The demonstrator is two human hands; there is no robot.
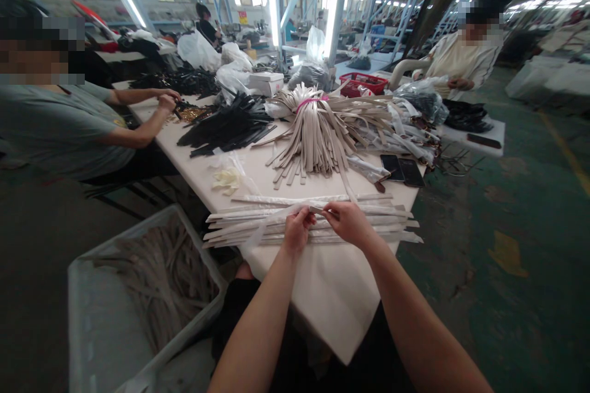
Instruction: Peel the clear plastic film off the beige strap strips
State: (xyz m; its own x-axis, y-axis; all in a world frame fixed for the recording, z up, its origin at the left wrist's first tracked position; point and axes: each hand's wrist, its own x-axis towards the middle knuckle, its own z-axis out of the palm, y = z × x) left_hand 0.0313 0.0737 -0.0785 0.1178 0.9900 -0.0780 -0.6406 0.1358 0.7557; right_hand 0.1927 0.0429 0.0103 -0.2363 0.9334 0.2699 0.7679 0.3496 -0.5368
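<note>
Across the near part of the table (322, 295) lie several long pale strips (239, 227), side by side. Over them my left hand (297, 228) is closed on a strip, with a translucent film (262, 227) trailing from it to the left. My right hand (345, 221) pinches the same grey-beige strip (317, 210), close to the left hand. Beyond the hands sits a large beige bundle of strips (318, 135), tied with a pink band (310, 101). Another beige strip runs from the bundle toward my right hand.
A plastic bin (78, 319) of strips stands at the lower left. Black strips (225, 126), crumpled pale film (227, 180), two dark phones (401, 171) and a red basket (364, 83) are on the table. A person works at left; another sits at back right.
</note>
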